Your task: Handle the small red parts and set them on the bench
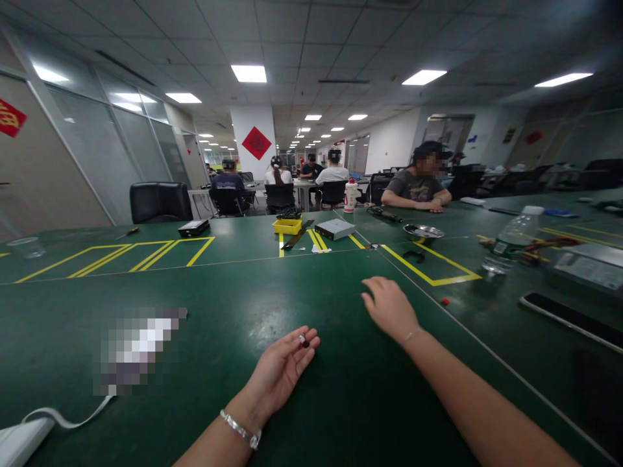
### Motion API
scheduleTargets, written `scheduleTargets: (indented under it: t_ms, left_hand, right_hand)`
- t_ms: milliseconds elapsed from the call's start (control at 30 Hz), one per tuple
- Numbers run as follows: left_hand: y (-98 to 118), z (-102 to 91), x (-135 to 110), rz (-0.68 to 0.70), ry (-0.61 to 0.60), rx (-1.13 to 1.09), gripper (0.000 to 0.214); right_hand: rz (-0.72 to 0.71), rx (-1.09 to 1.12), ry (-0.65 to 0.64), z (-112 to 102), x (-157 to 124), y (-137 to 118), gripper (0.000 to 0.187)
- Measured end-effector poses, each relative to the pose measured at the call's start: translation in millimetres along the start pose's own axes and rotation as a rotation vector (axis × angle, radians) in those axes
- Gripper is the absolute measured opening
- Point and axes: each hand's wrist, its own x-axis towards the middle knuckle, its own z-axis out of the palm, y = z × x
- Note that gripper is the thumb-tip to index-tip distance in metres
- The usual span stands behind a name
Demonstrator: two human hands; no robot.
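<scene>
My left hand (285,366) is turned palm up over the green table (209,363), a silver bracelet at its wrist. Its thumb and fingers hold a tiny dark-and-white piece (305,341), too small to name. To the right and farther off, my right hand (389,308) hovers palm down above or on the tabletop; I cannot tell whether it touches. Its fingers are stretched out with the thumb apart, and I see nothing in it. A small red piece (445,301) lies to the right of that hand.
Toward the back are a yellow tray (288,226), a grey drive-like box (335,228), a metal bowl (423,231) and a black curved part (414,256). On the right stand a water bottle (511,243) and a phone (574,319). A blurred item (143,350) lies left. A person (418,178) sits opposite.
</scene>
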Motion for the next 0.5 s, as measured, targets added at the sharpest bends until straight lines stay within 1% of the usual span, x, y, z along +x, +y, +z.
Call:
scheduleTargets:
  t_ms: [67, 100, 167, 200, 267, 333, 500]
  left_hand:
    - [0, -1.2, 0, 0.009, -0.006, 0.031, 0.03]
    - [0, -1.7, 0, 0.012, -0.01, 0.04, 0.03]
    - [-1, -2.7, 0, 0.021, -0.02, 0.049, 0.03]
    - [-1, -3.2, 0, 0.027, -0.023, 0.052, 0.03]
    - [-2, -4.3, 0, 0.044, -0.021, 0.057, 0.029]
    - [-2, -5.4, 1, 0.065, -0.018, 0.062, 0.028]
    - [-1, -6.1, 2, 0.125, -0.012, 0.06, 0.022]
  right_hand:
    - [0.243, -0.197, -0.007, 0, 4, 52, 0.041]
    - [0.368, -0.263, -0.036, 0, 3, 76, 0.044]
    - [0.571, -0.312, -0.127, 2, -2, 115, 0.046]
    - [0.64, -0.308, -0.183, 2, -5, 128, 0.045]
    - [0.707, -0.278, -0.279, 3, -11, 144, 0.04]
    - [0.712, -0.259, -0.324, 4, -15, 149, 0.035]
    - [0.707, -0.256, -0.274, 3, -16, 147, 0.031]
